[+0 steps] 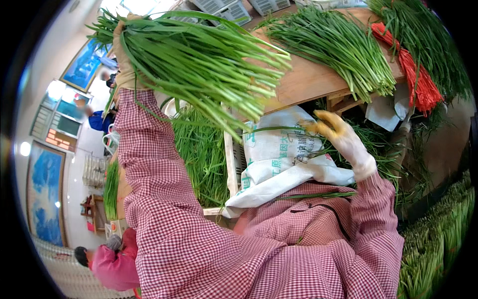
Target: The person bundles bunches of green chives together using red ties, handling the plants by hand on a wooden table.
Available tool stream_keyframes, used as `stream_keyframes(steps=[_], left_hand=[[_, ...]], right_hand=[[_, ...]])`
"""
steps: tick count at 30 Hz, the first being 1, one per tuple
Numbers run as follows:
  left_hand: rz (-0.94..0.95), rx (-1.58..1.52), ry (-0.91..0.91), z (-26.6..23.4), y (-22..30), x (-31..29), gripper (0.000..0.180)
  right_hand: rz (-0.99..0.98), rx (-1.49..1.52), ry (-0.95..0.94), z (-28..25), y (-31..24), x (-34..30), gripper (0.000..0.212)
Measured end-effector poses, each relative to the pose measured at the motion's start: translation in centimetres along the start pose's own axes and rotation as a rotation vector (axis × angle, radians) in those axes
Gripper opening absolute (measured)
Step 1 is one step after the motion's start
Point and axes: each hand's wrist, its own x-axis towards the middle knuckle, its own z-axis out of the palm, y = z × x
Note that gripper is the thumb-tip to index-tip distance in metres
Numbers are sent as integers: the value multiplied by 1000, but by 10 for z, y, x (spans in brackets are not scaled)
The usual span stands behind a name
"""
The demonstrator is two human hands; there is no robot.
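My left hand, in a tan glove, is raised at the upper left. It is closed round the leafy end of a big bunch of garlic chives. The pale cut stems fan out to the right and downward. My right hand, in a whitish glove with yellow fingers, hangs over the white woven sack across my lap. Its fingers are bent but apart, with tips blurred by motion. A single chive leaf stretches from near the bunch's stem ends to those fingertips; a grip on it is not visible.
On the wooden table ahead lies another chive pile, beside red plastic ties and more chives. A pale-framed crate of chives stands left of the sack. Chive bundles line the lower right. A person in pink is at lower left.
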Motion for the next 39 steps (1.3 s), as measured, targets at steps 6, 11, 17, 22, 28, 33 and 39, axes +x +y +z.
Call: stream_keyframes(steps=[6, 11, 17, 22, 28, 33, 39], left_hand=[[151, -253, -130, 93, -24, 22, 27], [63, -181, 87, 116, -25, -14, 23], [39, -221, -45, 93, -53, -15, 31], [12, -122, 46, 71, -67, -22, 33], [-40, -120, 274, 67, -27, -38, 31], [-88, -69, 299, 49, -40, -31, 30], [-90, -129, 194, 49, -43, -9, 30]], right_hand=[[-220, 981, -225, 20, -35, 52, 52], [-206, 1282, -145, 21, -66, 39, 56], [-162, 1131, -197, 11, -74, 35, 53], [-129, 1139, -279, -3, -68, 30, 41], [180, 710, -179, -29, 7, -10, 34], [146, -360, 47, -16, 27, 6, 50], [120, 657, -382, 38, -49, 34, 67]])
